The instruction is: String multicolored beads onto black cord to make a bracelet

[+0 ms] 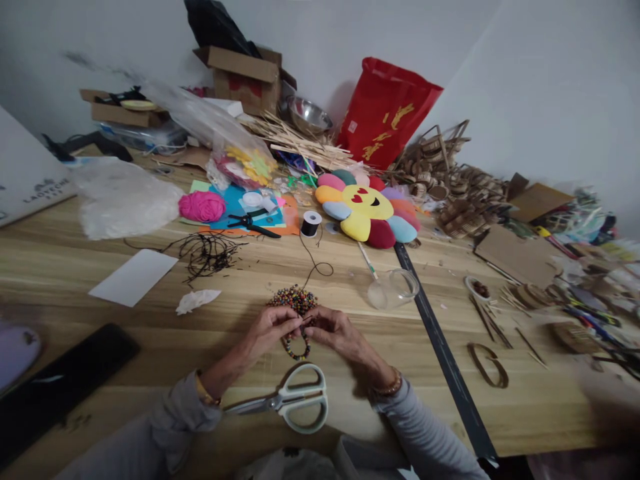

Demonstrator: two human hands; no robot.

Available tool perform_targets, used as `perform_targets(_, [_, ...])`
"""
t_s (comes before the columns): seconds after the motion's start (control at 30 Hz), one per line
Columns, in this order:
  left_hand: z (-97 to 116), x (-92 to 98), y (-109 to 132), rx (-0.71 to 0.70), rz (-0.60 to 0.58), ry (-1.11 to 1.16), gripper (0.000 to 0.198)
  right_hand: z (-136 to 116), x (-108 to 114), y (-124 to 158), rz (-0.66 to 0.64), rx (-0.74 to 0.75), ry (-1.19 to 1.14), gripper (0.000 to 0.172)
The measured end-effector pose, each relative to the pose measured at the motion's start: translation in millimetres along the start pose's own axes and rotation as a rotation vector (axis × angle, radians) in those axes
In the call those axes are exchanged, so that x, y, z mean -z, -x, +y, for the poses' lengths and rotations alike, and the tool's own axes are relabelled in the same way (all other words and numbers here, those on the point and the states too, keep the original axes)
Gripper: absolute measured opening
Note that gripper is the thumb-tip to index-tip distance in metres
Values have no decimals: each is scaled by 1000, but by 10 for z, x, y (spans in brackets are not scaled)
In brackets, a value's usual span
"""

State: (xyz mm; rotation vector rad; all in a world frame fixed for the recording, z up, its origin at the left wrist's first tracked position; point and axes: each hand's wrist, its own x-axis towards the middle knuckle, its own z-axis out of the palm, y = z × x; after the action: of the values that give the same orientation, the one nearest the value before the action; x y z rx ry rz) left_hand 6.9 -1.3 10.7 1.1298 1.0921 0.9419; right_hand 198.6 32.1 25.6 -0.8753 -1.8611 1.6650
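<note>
My left hand and my right hand meet at the front middle of the table, each with thumb and fingers pinched on a thin black cord. Below the fingertips hangs a loop of strung beads in mixed colours. Just behind the hands lies a pile of small multicoloured beads. A black cord curls from this pile back to a spool of black thread. Scissors with pale handles rest in front of the hands, blades pointing left. The exact grip between the fingertips is too small to make out.
Tangled black cord, a white card and a crumpled tissue lie left. A clear plastic cup and a dark strip are right. A flower cushion lies behind; a dark phone-like slab is front left.
</note>
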Motion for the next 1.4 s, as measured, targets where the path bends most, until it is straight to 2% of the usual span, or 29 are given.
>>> perform_targets(0.1, [12, -2, 6, -7, -1, -32, 30, -24, 16, -24, 125, 109, 123, 29])
perform_targets(0.17, [7, -6, 3, -4, -14, -46, 31, -63, 22, -50, 158, 215, 203, 27])
perform_targets(0.33, [-23, -14, -9, -10, -28, -48, 33, -138, 10, -82, 70, 441, 395, 26])
perform_targets(0.4, [-12, -13, -4, -23, -9, -40, 33, -124, 10, -66, 76, 428, 423, 23])
perform_targets(0.57, [37, -16, 17, -3, -3, -22, 33, -45, 19, -28, 73, 275, 404, 14])
perform_targets(0.7, [19, -22, 12, -11, -7, -12, 34, -11, 13, -44, 74, 303, 415, 21])
perform_targets(0.83, [-33, -15, -13, -24, -20, -18, 37, -60, 17, -33, 65, 368, 486, 17])
perform_targets(0.97, [-78, 19, -29, -13, -97, -63, 35, -169, 31, 4, -11, 388, 579, 14])
perform_targets(1.1, [-73, 56, -16, 5, -226, -115, 34, -226, 38, 21, -164, 373, 553, 10])
perform_targets(1.17, [-54, 67, -7, 19, -252, -120, 34, -230, 36, 26, -187, 356, 548, 9])
perform_targets(1.4, [-54, 78, -28, 5, -177, -96, 30, -238, 31, 57, -69, 291, 605, 10])
